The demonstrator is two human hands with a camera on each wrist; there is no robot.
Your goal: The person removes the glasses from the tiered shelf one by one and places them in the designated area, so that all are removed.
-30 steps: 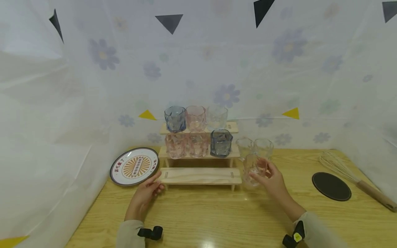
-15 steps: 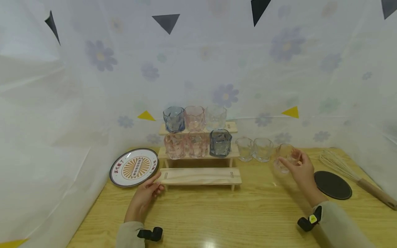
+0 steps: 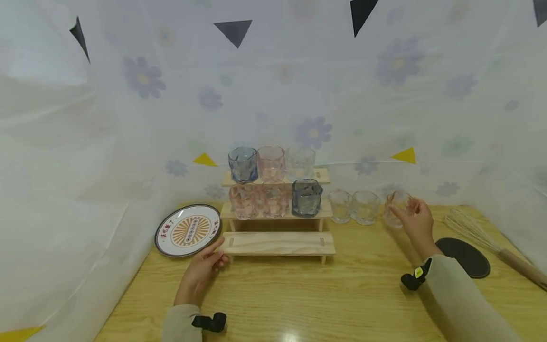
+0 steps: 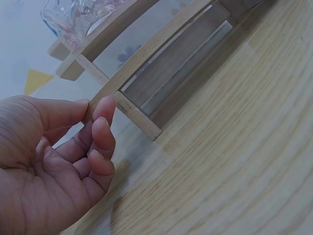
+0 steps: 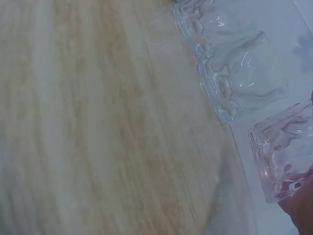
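Note:
My right hand (image 3: 415, 224) holds a pale pink faceted glass (image 3: 395, 209) by its side, to the right of two clear glasses (image 3: 365, 208). In the right wrist view the pink glass (image 5: 281, 152) is cut by the frame edge, and whether its base touches the table I cannot tell. My left hand (image 3: 202, 267) pinches the left end of the lowest board (image 3: 278, 243) of a stepped wooden rack. Thumb and fingertips meet on that board end in the left wrist view. Several blue, pink, clear and grey glasses (image 3: 306, 198) stand on the two upper boards.
A round plate (image 3: 189, 231) leans left of the rack. On the right lie a black oval mat (image 3: 463, 257), partly behind the right sleeve, and a whisk (image 3: 513, 261) with a wooden handle. A floral sheet (image 3: 273, 95) hangs behind the wooden table (image 3: 273, 294).
My right hand has carried the pink glass rightward from in front of the clear glasses, then slightly back, to their right. My left hand has stayed at the rack.

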